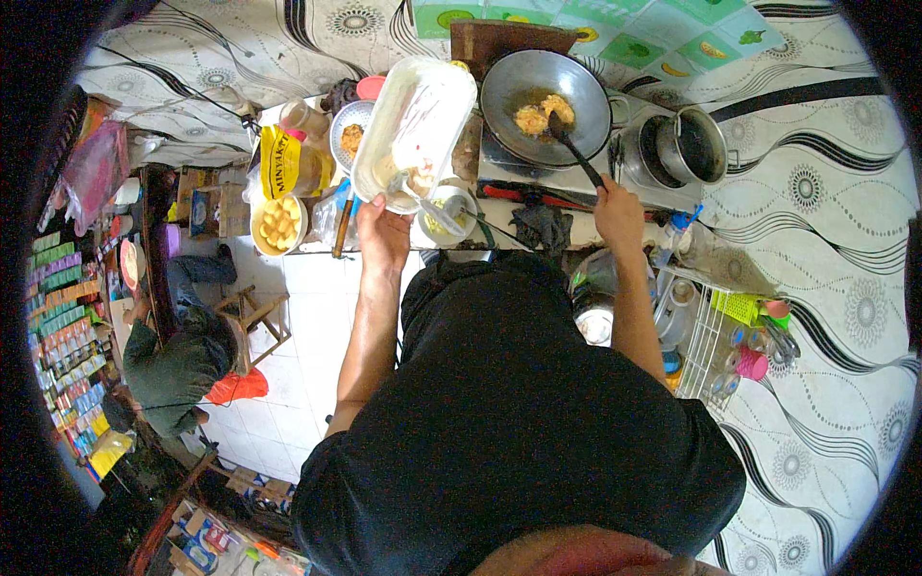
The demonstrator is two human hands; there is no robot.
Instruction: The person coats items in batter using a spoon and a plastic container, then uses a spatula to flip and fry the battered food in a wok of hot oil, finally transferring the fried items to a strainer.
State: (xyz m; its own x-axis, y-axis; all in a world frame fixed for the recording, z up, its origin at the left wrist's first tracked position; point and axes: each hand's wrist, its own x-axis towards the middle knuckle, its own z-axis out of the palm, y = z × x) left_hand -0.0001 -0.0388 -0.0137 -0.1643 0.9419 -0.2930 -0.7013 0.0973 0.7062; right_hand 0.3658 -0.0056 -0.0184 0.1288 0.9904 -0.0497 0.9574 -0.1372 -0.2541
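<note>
My left hand [385, 232] grips the near end of a white plastic tray [425, 108], which is tilted and smeared with batter residue. A metal spoon [432, 209] lies at the tray's near end, its bowl over a bowl of chopped greenery [455, 229]. My right hand [618, 213] is closed around the handle of a black spatula [580, 160]. The spatula's blade touches one of two golden fritters [531, 120] in oil inside a wok [497, 90] on the stove [497, 169].
Left of the tray are a plate with fried food [351, 115], a yellow oil pouch [281, 162] and a bowl of yellow pieces [278, 226]. Metal pots [693, 147] stand right of the wok. Another person [184, 353] sits at far left near a wooden stool [252, 324].
</note>
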